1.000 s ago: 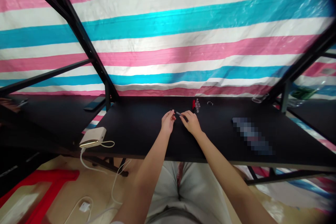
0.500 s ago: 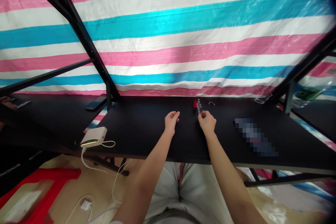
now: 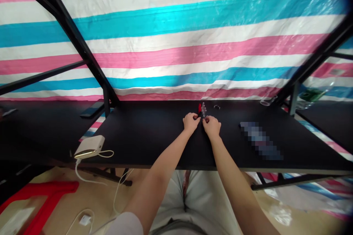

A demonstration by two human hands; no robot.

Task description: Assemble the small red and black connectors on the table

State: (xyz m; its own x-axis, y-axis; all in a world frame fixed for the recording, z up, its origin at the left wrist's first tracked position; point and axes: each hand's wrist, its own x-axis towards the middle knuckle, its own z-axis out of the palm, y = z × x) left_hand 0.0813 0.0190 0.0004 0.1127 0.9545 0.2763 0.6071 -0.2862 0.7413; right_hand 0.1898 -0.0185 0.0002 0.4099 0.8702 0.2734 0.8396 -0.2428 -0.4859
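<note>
Near the back edge of the black table (image 3: 154, 136), a red object (image 3: 200, 108) stands beside a clear, knobbly strip (image 3: 204, 109). My left hand (image 3: 191, 122) is closed at the dark lower part of the red object; what its fingertips pinch is too small to make out. Close by on the right, my right hand (image 3: 212, 126) has its fingers pressed together at the lower end of the clear strip. A small dark and white curved piece (image 3: 217, 107) lies just right of the strip.
A white box with a cable (image 3: 90, 146) sits at the table's left front. A blurred-out flat item (image 3: 260, 140) lies on the right. Black metal posts (image 3: 106, 91) rise at both sides. A clear cup (image 3: 268, 100) is at the back right. A striped sheet (image 3: 176, 51) hangs behind.
My left hand has moved right to the red object, close beside my right hand. The view has shifted slightly, and my right hand remains at the clear strip.
</note>
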